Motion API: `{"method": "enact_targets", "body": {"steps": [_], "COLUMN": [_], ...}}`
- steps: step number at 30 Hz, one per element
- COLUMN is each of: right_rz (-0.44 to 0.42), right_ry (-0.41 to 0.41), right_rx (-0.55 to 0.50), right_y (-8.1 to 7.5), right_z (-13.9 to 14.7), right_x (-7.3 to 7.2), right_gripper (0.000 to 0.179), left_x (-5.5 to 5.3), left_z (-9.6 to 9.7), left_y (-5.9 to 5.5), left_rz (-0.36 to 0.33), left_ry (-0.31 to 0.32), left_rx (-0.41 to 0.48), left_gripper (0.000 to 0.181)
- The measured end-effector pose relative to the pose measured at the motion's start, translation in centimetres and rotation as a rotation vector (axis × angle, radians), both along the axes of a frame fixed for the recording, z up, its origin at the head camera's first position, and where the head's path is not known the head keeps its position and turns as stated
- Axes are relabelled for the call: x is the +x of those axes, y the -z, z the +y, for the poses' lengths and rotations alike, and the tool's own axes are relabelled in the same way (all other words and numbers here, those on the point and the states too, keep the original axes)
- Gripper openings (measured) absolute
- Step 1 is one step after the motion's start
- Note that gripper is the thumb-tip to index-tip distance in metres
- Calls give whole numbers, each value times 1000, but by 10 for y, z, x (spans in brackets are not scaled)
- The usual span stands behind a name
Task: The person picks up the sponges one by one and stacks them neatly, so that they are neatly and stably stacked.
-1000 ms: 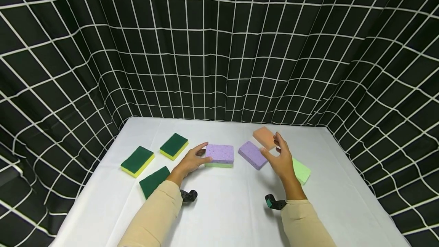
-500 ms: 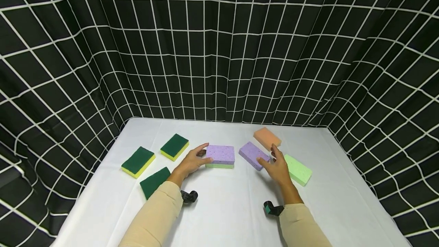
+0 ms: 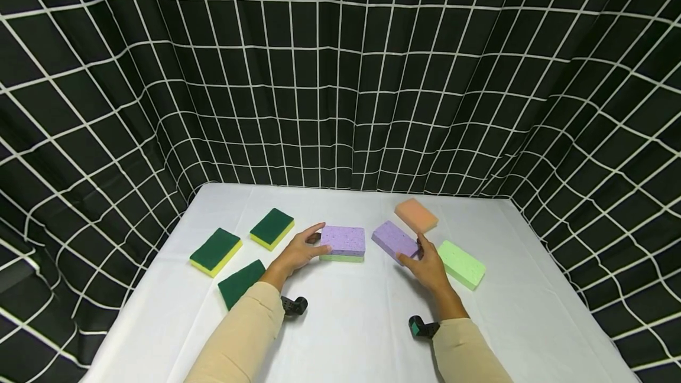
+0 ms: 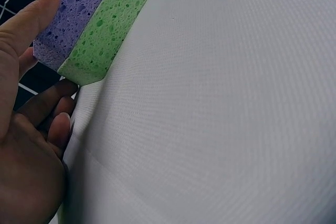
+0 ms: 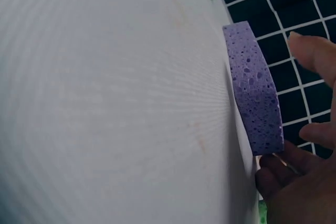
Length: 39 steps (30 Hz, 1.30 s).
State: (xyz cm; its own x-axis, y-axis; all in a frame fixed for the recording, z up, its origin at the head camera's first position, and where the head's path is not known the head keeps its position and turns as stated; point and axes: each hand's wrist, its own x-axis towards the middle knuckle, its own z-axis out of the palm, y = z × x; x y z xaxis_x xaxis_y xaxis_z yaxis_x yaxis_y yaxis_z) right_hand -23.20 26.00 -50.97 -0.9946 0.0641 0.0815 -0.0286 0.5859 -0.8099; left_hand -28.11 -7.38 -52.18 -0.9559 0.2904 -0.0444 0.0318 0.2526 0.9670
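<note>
In the middle of the head view, a purple sponge lies on top of a light green sponge. My left hand grips the stack at its left end, thumb against the purple sponge's front side and index finger at the back corner. To the right, a second purple sponge lies flat and slanted on the white cloth. My right hand reaches over its near right end, thumb and fingers spread around it. In the right wrist view the thumb stands apart from this sponge, lower fingers right at its end.
An orange sponge lies behind the right hand and a light green one to its right. Several green-and-yellow scouring sponges lie at left, one partly under the left sleeve. A black curtain with white grid surrounds the table.
My right hand has come down and left, from beside the orange sponge to the second purple sponge's end, uncovering the green sponge. The left hand keeps its place at the stack.
</note>
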Motion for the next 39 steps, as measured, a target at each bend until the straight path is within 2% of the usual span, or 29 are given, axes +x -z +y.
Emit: {"method": "enact_targets", "body": {"steps": [10,18,28,39], "right_rz": [27,27,81,156], "right_ry": [-4,20,78,104], "right_rx": [179,245,220,123], "right_y": [7,6,3,-13], "right_z": [0,-3,0,6], "right_x": [-2,0,2,13], "right_gripper": [85,82,80,75], "left_x": [0,1,-2,-1], "left_z": [0,0,0,0], "left_y": [0,0,1,1], "left_rz": [5,5,6,15], "left_ry": [4,4,14,6], "left_rx": [-2,-3,-14,-20], "left_gripper": [76,75,74,74]}}
